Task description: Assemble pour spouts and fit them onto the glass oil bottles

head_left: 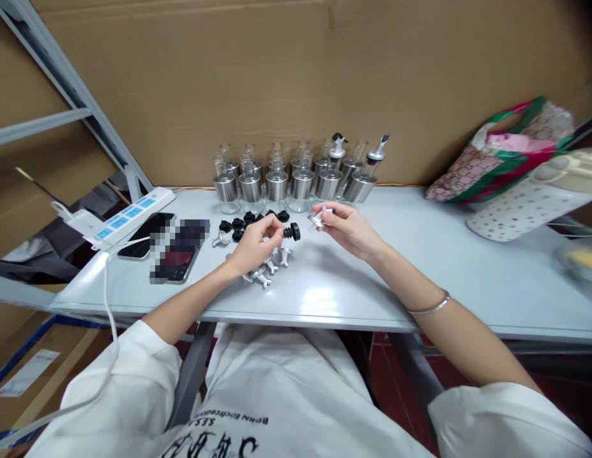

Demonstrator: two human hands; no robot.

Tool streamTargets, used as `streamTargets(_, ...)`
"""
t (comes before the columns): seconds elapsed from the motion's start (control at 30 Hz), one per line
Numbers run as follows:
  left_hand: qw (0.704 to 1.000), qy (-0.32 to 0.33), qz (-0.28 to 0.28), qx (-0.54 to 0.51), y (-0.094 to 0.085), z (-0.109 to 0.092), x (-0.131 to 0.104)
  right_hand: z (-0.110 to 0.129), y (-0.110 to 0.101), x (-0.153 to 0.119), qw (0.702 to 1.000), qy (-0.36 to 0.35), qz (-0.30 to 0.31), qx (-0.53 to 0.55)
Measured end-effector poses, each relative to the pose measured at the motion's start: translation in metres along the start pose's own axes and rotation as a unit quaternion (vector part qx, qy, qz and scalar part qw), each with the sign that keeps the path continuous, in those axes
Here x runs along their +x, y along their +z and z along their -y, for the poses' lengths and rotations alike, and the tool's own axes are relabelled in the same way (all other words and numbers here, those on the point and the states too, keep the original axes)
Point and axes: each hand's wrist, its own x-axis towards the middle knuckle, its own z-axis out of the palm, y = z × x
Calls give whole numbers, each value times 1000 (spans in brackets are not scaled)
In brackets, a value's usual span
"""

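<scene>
Between the fingertips of my left hand [258, 245] is a black ribbed stopper [292, 232], its wide end pointing right. My right hand [348, 229] pinches a silver pourer spout [317, 220], a short gap away from the stopper. On the table under and beside my left hand lie several loose silver spouts [260, 277] and, farther back, a cluster of black stoppers [237, 224]. Behind them stand rows of glass bottles with steel sleeves [277, 186]. Two bottles at the right end carry fitted pourers [337, 150].
Left on the table are two phones [184, 254] and a white power strip [133, 216] with a cable. A patterned bag [468, 165], a spotted white jug [510, 207] and a bowl [585, 257] stand at the right. A cardboard wall [258, 70] closes the back.
</scene>
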Motion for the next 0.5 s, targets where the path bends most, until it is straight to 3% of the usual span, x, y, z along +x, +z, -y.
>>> streamTargets(0.13, 998, -20, 7, -62, -1, 3, 1, 0, 0, -1, 999, 10, 51, 9)
streamTargets(0.5, 997, -6, 17, -76, 0, 10, 1, -2, 1, -3, 995, 4, 75, -69)
